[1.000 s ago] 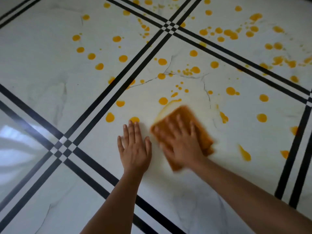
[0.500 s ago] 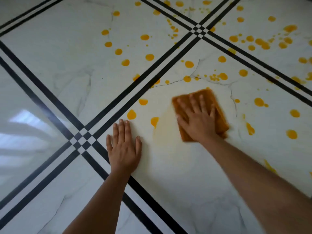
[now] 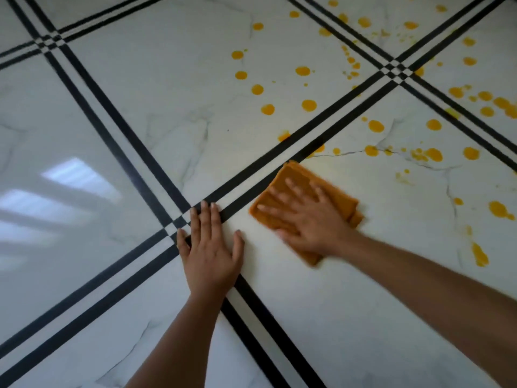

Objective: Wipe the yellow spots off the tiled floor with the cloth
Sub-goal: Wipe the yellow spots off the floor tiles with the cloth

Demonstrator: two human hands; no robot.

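Head view. The right hand (image 3: 310, 219) lies palm-down on the cloth (image 3: 296, 177), an orange-brown folded pad on the tiled floor (image 3: 140, 121). The fingers (image 3: 289, 186) are spread and extended flat; they press on the cloth and do not curl around it. The hand and cloth are motion-blurred, so fingertip detail is unclear. The cloth extends past the fingertips on the far side, and its far corner touches the nearer black stripe (image 3: 335, 135) of a double band. A further cloth edge shows beside the heel of the hand.

The left hand (image 3: 209, 247) lies flat on the floor, just beside the cloth and apart from it. Its fingers are straight and close together, the thumb set out toward the cloth. It holds nothing. Its fingertips rest on a black stripe, next to the checkered crossing (image 3: 174, 226) of two bands.

The yellow spots (image 3: 309, 105) lie beyond the right fingertips, on the far tile across the band and on the same tile as the cloth, further out. More spots and two elongated smears (image 3: 479, 254) lie to the outer side of the right hand. The tile surface directly around the cloth shows only a faint yellowish film.
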